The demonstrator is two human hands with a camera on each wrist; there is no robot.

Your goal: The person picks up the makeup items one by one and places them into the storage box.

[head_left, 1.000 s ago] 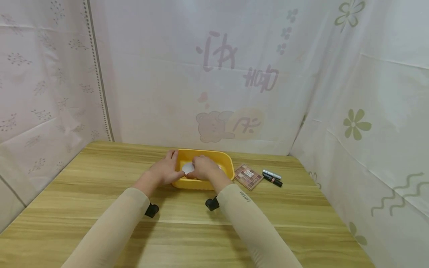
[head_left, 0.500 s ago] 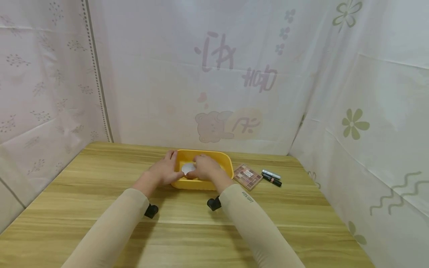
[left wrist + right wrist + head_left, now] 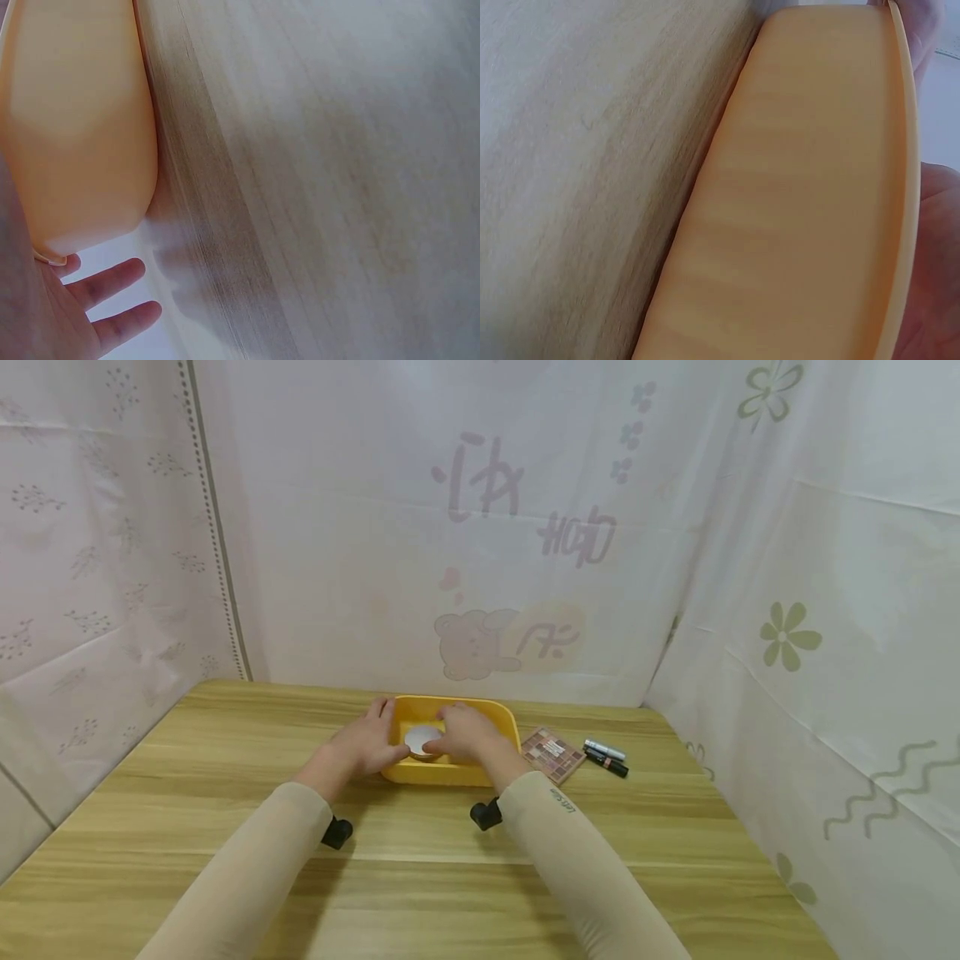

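A yellow plastic basket (image 3: pixel 450 774) stands on the wooden table. Inside it, toward the left, is a round thing with a white top (image 3: pixel 423 739) and a thin brownish edge. My left hand (image 3: pixel 363 745) rests at the basket's left end, its thumb reaching over the rim toward the white round. In the left wrist view, fingers (image 3: pixel 112 285) of that hand extend loosely past the basket's end. My right hand (image 3: pixel 468 733) reaches into the basket from the right. Its thumb lies at the white round's right edge, with the other fingers spread apart behind.
An eyeshadow palette (image 3: pixel 553 755) lies just right of the basket. Beside it are a silver tube (image 3: pixel 604 750) and a black tube (image 3: pixel 606 763). Printed curtains (image 3: pixel 480 568) hang behind the table and along both sides.
My right hand has shifted slightly right and its fingers have spread, so more of the white round shows. My left hand stays at the basket's left end.
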